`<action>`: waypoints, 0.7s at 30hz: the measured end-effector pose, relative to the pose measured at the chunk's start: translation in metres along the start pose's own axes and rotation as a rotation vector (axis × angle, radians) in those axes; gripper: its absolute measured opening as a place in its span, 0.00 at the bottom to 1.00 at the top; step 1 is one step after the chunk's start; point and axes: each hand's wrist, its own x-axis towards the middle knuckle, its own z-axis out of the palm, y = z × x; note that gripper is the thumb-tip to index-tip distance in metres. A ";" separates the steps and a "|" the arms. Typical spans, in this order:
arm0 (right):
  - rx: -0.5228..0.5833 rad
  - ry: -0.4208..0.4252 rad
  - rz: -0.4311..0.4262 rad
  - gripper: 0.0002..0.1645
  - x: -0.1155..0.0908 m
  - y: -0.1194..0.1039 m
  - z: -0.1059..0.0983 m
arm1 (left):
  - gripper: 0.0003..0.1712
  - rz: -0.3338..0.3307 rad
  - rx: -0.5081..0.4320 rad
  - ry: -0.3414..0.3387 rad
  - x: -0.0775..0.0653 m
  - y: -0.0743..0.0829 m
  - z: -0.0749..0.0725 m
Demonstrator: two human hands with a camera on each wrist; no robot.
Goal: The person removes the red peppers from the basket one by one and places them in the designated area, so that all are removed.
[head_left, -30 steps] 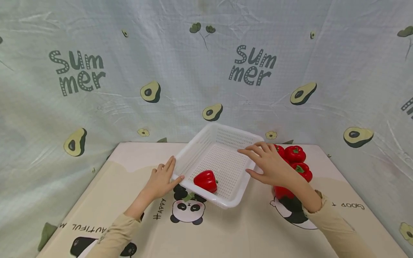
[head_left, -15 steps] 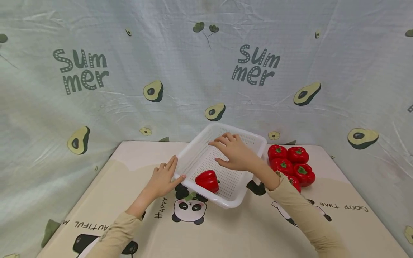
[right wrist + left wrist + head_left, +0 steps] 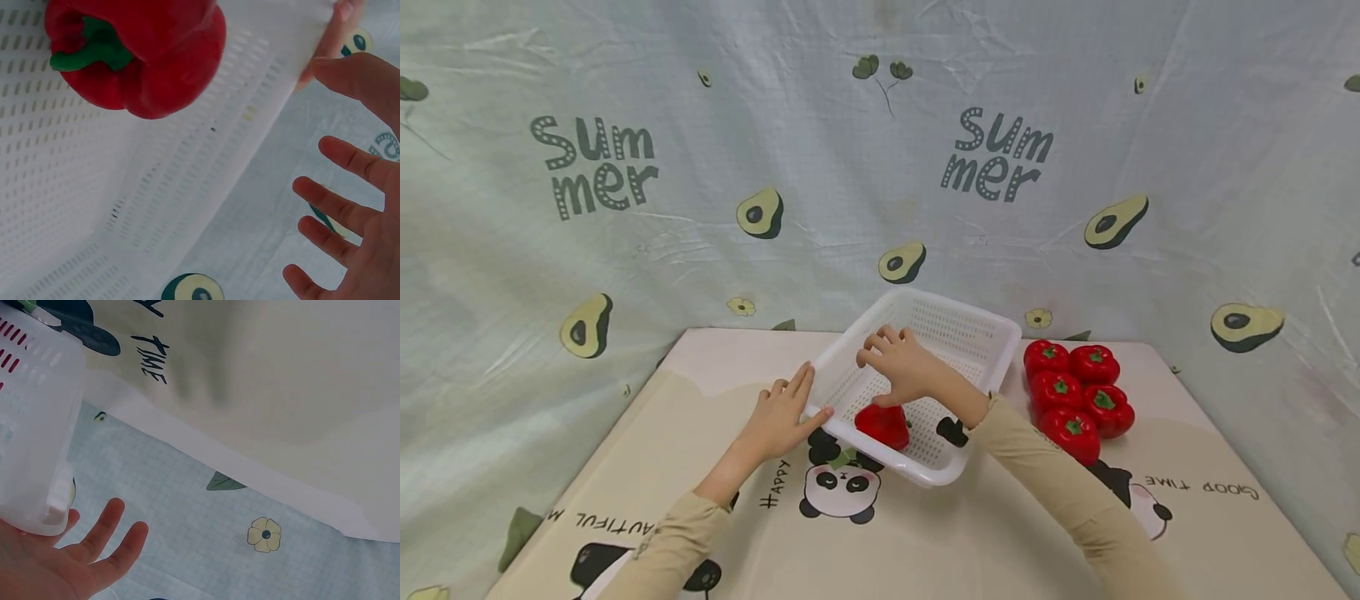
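Observation:
A white perforated plastic basket (image 3: 936,477) stands on the table, turned at an angle, with one red bell pepper (image 3: 882,428) lying in its near corner. My left hand (image 3: 777,423) rests at the basket's left corner, thumb on the rim and fingers along the outer side; the left wrist view shows those fingers extended. Over the basket, my right hand (image 3: 908,367) holds nothing and its thumb overlaps the pepper in the head view. From the right wrist, the bell pepper (image 3: 144,59) shows its green stem, with the spread fingers (image 3: 337,212) apart from it.
Several more red bell peppers (image 3: 1057,392) are grouped on the table just right of the basket. Behind the table (image 3: 925,542), printed with pandas and lettering, hangs a curtain (image 3: 820,150) with avocado prints.
My right hand has moved left from beside the grouped peppers to above the pepper in the basket. My left hand has stayed at the basket corner.

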 end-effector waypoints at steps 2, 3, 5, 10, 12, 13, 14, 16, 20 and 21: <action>-0.009 -0.048 0.000 0.28 0.003 -0.003 0.003 | 0.44 -0.003 0.005 -0.005 -0.001 0.000 0.000; -0.016 -0.070 0.000 0.29 0.004 -0.005 0.005 | 0.45 -0.002 0.009 -0.005 -0.001 0.000 -0.001; -0.046 -0.116 -0.002 0.31 0.007 -0.008 0.008 | 0.44 0.000 0.016 -0.003 -0.001 0.001 -0.001; -0.154 -0.211 -0.045 0.39 0.011 -0.017 0.015 | 0.45 -0.004 0.023 -0.002 -0.001 0.001 -0.001; -0.208 -0.249 -0.066 0.43 0.012 -0.022 0.018 | 0.45 -0.006 0.018 -0.005 -0.001 0.002 -0.001; -0.238 -0.275 -0.070 0.44 0.012 -0.024 0.019 | 0.45 -0.006 0.018 -0.006 -0.002 0.002 0.000; -0.262 -0.301 -0.068 0.46 0.012 -0.026 0.021 | 0.45 -0.006 0.016 -0.007 -0.002 0.002 0.000; -0.302 -0.358 -0.056 0.47 0.011 -0.029 0.023 | 0.44 -0.005 0.015 -0.009 -0.002 0.002 0.001; -0.346 -0.441 -0.024 0.45 0.011 -0.033 0.026 | 0.44 -0.003 0.016 -0.004 -0.003 0.002 0.000; -0.355 -0.452 -0.022 0.45 0.012 -0.034 0.026 | 0.44 -0.003 0.017 -0.002 -0.003 0.002 -0.001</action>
